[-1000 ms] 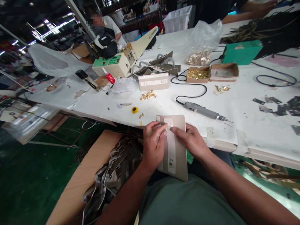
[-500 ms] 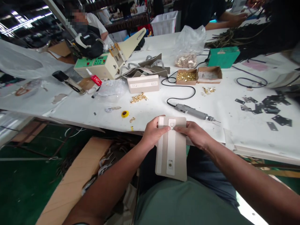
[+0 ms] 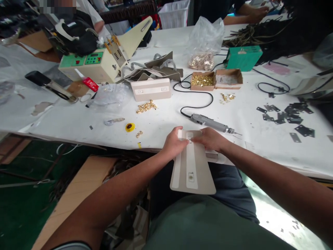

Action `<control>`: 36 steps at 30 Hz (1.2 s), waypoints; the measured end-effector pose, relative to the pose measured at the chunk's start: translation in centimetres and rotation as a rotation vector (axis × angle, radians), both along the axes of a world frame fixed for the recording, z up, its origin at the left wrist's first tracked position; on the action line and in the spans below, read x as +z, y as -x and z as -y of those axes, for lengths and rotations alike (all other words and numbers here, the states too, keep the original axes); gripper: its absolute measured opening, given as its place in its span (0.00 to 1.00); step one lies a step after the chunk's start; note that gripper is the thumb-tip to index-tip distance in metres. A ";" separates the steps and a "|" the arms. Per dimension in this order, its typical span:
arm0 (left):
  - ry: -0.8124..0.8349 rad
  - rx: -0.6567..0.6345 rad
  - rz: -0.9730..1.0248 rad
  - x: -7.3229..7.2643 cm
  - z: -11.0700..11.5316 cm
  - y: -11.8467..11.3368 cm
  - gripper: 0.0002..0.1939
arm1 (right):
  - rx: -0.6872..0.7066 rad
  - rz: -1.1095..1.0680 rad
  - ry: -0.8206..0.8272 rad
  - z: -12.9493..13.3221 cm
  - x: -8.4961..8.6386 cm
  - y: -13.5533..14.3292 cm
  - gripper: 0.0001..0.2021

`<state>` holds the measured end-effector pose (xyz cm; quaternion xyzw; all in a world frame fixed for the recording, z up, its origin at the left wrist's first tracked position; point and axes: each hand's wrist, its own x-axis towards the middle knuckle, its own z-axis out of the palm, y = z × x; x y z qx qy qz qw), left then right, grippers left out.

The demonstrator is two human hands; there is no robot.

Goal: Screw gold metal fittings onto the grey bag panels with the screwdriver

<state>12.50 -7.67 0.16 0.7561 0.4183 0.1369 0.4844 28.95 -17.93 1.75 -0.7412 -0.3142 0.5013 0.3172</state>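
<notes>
A beige flat panel (image 3: 203, 170) with rounded corners and two pale strips lies between my hands, above my lap at the table's front edge. My left hand (image 3: 173, 143) grips its upper left side, thumb on the middle strip. On the upper right, my right hand (image 3: 212, 139) holds the panel, its thumb pressed by a small cut-out in that strip. The fingers behind the panel are hidden. Another cut-out with a round piece in it shows near the panel's lower end. Just beyond my hands rests a grey electric screwdriver (image 3: 209, 122) with a black cord.
On the white table (image 3: 161, 132) are gold fittings (image 3: 146, 107), a yellow round item (image 3: 129, 127), a box of small gold parts (image 3: 203, 81) and dark metal plates (image 3: 293, 113). A similar panel (image 3: 152, 91) leans on a pile. A machine (image 3: 88, 67) stands back left. Co-workers sit across.
The panel's lower end has tipped up and swung slightly right, while both hands keep their hold near its top. The whole view has shifted, so the table things appear further left.
</notes>
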 end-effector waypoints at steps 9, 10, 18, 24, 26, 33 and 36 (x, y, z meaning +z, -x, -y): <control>-0.029 -0.009 -0.019 0.5 -0.3 -0.6 0.30 | -0.092 0.107 -0.041 -0.7 -0.7 0.3 0.06; -0.038 -0.025 -0.030 0.6 -0.3 -0.6 0.30 | -0.094 0.111 -0.040 -0.8 -0.6 0.3 0.06; -0.451 -0.189 -0.034 1.0 -0.2 -0.1 0.30 | -0.086 0.086 -0.059 -1.0 -0.6 0.2 0.07; -0.688 -0.367 0.018 -0.4 -0.7 0.6 0.12 | -0.070 0.089 -0.066 -0.9 -0.9 0.1 0.07; -0.697 -0.392 0.029 -0.7 -0.9 0.7 0.11 | -0.062 0.121 -0.069 -0.9 -0.8 0.0 0.07; -0.689 -0.382 -0.019 -0.9 -1.3 0.3 0.12 | -0.023 0.295 -0.130 -0.1 0.2 0.1 0.10; -0.672 -0.385 -0.032 -0.6 -1.3 0.2 0.11 | -0.035 0.423 -0.211 2.1 0.9 -0.7 0.21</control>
